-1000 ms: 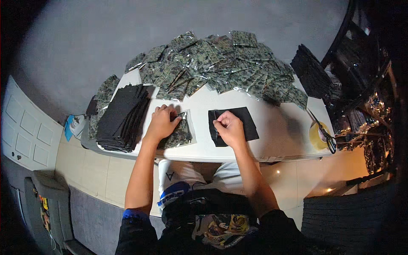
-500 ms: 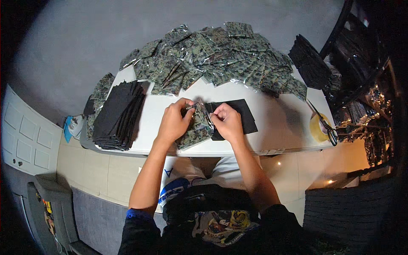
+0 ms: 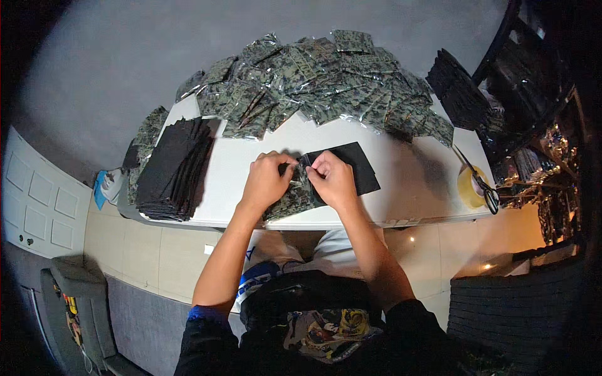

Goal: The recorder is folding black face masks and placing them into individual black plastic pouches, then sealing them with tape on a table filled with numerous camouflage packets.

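A folded camouflage cloth packet (image 3: 292, 199) in shiny clear plastic lies tilted on the table's front part, between my hands. My left hand (image 3: 269, 180) is closed in a pinch at the packet's far end. Close beside it, my right hand (image 3: 333, 180) pinches the plastic at the same end, on the right side. The fingertips of both hands nearly meet there. Under and beyond my right hand lies a flat folded black cloth (image 3: 359, 164), partly covered by that hand.
A big heap of camouflage packets (image 3: 313, 78) covers the far side of the white table (image 3: 241, 188). A stack of folded black cloths (image 3: 172, 166) stands left, another black stack (image 3: 458, 88) far right. Scissors (image 3: 484, 188) lie over a yellow tape roll (image 3: 469, 189) at the right edge.
Both hands have moved closer together at the packet's far end. My left hand has shifted slightly right, and its fingers now cover more of the packet.
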The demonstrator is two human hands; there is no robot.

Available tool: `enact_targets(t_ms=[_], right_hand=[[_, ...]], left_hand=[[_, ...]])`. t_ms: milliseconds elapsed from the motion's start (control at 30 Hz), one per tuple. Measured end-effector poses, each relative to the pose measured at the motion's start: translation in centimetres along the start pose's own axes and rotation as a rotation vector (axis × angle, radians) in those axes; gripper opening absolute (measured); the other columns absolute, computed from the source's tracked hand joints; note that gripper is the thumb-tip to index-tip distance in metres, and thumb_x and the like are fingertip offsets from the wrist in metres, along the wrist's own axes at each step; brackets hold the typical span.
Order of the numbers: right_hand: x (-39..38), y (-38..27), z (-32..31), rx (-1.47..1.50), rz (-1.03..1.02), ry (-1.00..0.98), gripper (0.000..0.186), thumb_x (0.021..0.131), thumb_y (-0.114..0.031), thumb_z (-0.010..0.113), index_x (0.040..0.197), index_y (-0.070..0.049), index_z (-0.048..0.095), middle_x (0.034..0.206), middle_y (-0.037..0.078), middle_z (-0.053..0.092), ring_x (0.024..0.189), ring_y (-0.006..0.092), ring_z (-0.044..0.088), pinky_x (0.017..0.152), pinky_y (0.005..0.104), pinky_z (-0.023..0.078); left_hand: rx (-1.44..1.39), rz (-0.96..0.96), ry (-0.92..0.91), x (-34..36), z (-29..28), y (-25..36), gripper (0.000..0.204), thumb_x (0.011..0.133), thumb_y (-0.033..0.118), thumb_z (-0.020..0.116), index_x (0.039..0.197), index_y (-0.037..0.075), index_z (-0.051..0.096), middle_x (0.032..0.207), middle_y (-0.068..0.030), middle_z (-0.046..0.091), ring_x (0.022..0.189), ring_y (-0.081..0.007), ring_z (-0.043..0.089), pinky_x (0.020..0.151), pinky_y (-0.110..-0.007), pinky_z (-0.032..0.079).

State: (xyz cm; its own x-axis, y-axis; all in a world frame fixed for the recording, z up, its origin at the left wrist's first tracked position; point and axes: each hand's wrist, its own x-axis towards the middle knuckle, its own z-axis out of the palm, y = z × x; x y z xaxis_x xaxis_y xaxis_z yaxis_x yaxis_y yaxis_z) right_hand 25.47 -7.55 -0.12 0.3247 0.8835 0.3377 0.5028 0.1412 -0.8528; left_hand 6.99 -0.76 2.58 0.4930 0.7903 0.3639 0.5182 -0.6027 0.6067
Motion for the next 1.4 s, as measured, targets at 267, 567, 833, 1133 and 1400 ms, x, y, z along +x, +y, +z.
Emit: enact_targets(t_ms=[267,567,833,1133,1400], right_hand=[[-0.1,-0.5,0.1,-0.022,-0.040,-0.022,0.017,0.092,-0.007,0.081,0.090,0.000,0.066,0.069,0.011,0.071,0.061,0.0141,0.066,0.061,0.0315,0.053],[0.0,-0.6,0.1,-0.030,-0.067,-0.012,0.016,0.092,-0.006,0.081,0.091,0.000,0.066,0.069,0.011,0.070,0.059,0.0157,0.066,0.060,0.0327,0.053],[-0.3,-1.0,0.3,-0.067,-0.198,-0.075,0.018,0.090,-0.005,0.082,0.091,-0.002,0.065,0.068,0.010,0.067,0.057,0.0170,0.065,0.058,0.0331,0.052],[-0.3,-0.9,0.0,-0.022,-0.103,-0.062,0.020,0.087,-0.009,0.084,0.090,-0.003,0.065,0.072,0.014,0.071,0.067,0.0347,0.073,0.064,0.0427,0.056],[-0.7,-2.0,0.5,0.053,-0.085,-0.009,0.020,0.091,-0.006,0.084,0.089,-0.001,0.065,0.068,0.010,0.068,0.059,0.0180,0.067,0.058,0.0332,0.052]], left_hand=[[0.031,-0.058,-0.037,0.6,0.6,-0.2,0.017,0.090,0.010,0.077,0.105,0.006,0.085,0.105,-0.0195,0.078,0.104,-0.0431,0.074,0.095,-0.048,0.058],[0.032,-0.058,-0.067,0.6,0.5,0.1,0.016,0.088,0.012,0.079,0.103,0.009,0.085,0.103,-0.0184,0.079,0.094,-0.0410,0.076,0.088,-0.047,0.059],[0.056,-0.245,0.066,1.2,1.3,-0.1,0.027,0.084,0.020,0.086,0.107,0.006,0.078,0.101,-0.0202,0.079,0.092,-0.0412,0.076,0.086,-0.048,0.060],[0.277,-0.241,-0.191,-0.6,-4.9,-3.2,0.058,0.078,0.042,0.094,0.112,-0.001,0.076,0.099,-0.0209,0.078,0.090,-0.0386,0.076,0.086,-0.043,0.060],[-1.236,-0.620,-0.050,-1.9,-2.7,-2.4,0.030,0.098,0.012,0.083,0.121,-0.002,0.070,0.107,-0.0105,0.079,0.092,-0.0191,0.077,0.081,-0.031,0.062]])
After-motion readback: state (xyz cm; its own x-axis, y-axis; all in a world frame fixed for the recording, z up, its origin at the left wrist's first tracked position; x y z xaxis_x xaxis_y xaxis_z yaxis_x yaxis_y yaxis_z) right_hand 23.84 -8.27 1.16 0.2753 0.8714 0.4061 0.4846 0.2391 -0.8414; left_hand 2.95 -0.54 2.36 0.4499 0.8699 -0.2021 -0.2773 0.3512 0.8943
